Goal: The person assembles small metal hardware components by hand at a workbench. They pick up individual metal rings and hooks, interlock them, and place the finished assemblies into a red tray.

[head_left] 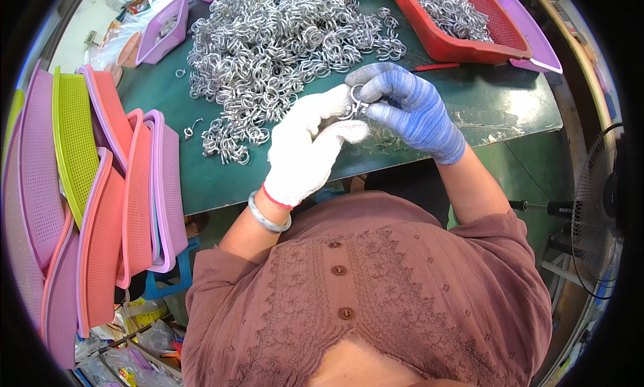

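Observation:
Between my two hands is a silver metal ring [357, 95], with more metal just below it at the fingertips. My left hand [302, 145], in a white knitted glove with a red cuff edge, pinches it between thumb and fingers. From the right, my right hand [419, 115], in a blue striped glove, has its thumb and fingertips closed on the same ring. My fingers partly cover the piece, so its full shape is hidden. Just beyond my hands, a large heap of similar silver rings [275, 48] covers the far middle of the green table [208, 186].
A red basket [463, 51] of metal pieces stands at the far right, beside a purple tray [537, 41]. A thin red-handled tool [436, 67] lies before it. Purple, green and coral baskets [104, 233] are stacked at left. A fan [597, 199] stands at right.

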`<action>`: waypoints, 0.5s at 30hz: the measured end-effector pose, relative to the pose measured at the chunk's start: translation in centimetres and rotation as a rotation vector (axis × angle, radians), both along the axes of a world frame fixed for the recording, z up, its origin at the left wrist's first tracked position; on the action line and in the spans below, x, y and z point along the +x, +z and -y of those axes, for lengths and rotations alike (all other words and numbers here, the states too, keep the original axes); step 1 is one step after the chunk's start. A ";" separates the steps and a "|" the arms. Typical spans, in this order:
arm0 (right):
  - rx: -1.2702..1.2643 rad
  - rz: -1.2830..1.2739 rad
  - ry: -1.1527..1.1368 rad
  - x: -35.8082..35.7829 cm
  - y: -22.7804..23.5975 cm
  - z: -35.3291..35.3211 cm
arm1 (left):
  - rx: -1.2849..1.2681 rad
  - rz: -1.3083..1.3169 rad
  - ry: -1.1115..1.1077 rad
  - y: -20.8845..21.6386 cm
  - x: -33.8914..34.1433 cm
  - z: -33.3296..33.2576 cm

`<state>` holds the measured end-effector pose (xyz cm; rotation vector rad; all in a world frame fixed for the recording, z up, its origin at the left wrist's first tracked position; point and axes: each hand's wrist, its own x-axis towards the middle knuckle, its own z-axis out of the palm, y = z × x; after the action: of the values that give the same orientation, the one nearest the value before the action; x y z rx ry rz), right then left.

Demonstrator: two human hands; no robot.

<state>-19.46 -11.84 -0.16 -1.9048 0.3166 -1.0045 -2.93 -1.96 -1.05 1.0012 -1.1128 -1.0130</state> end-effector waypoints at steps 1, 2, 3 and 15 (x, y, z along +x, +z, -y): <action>-0.046 0.012 -0.008 0.0 -0.1 0.1 | -0.004 -0.021 0.002 0.0 -0.1 0.0; -0.093 0.024 -0.016 0.1 -0.3 0.3 | -0.008 -0.041 0.003 0.1 -0.2 0.0; -0.139 0.036 -0.023 0.1 -0.5 0.4 | -0.012 -0.062 0.006 0.1 -0.2 0.0; -0.181 0.042 -0.054 0.1 -0.2 0.1 | 0.000 -0.050 -0.058 -0.2 0.4 0.1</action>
<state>-19.41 -11.95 -0.37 -2.0435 0.2614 -1.1406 -2.56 -2.10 -1.29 0.9434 -1.1056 -1.0792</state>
